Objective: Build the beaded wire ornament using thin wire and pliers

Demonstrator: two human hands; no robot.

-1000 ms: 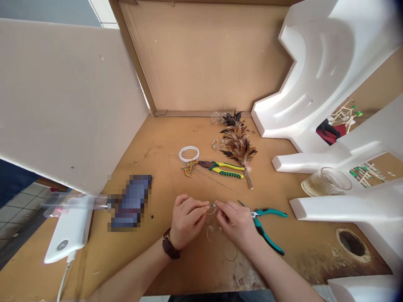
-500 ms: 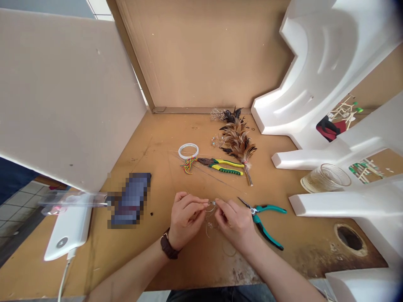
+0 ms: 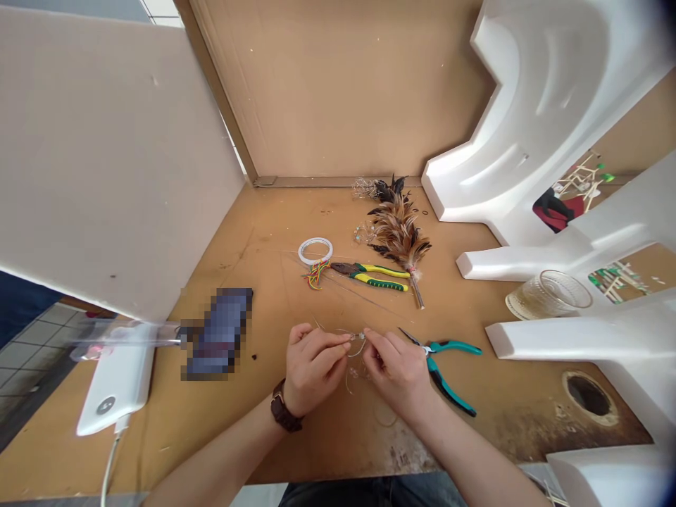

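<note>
My left hand (image 3: 318, 362) pinches one end of a thin, pale wire (image 3: 355, 352) that curves in a loop between my hands. A small clear bead (image 3: 361, 336) sits on it beside the fingertips of my right hand (image 3: 397, 362), which are pinched together at the other end. Loose wire ends hang down below my fingers. To the right of my right hand lie teal-handled long-nose pliers (image 3: 448, 359), spread apart on the table. Whatever lies right between my fingertips is too small to see fully.
Ahead are yellow-green pliers (image 3: 377, 277), a white ring (image 3: 315, 251) with coloured threads, and a bundle of brown feathers (image 3: 398, 225). A phone (image 3: 222, 334) and white power bank (image 3: 113, 384) lie left. A glass (image 3: 549, 296) stands among white plastic legs (image 3: 565, 341) at right.
My right hand has shifted slightly right, and the gap between my fingertips is a little wider. More of the wire and bead shows. The tools have not moved.
</note>
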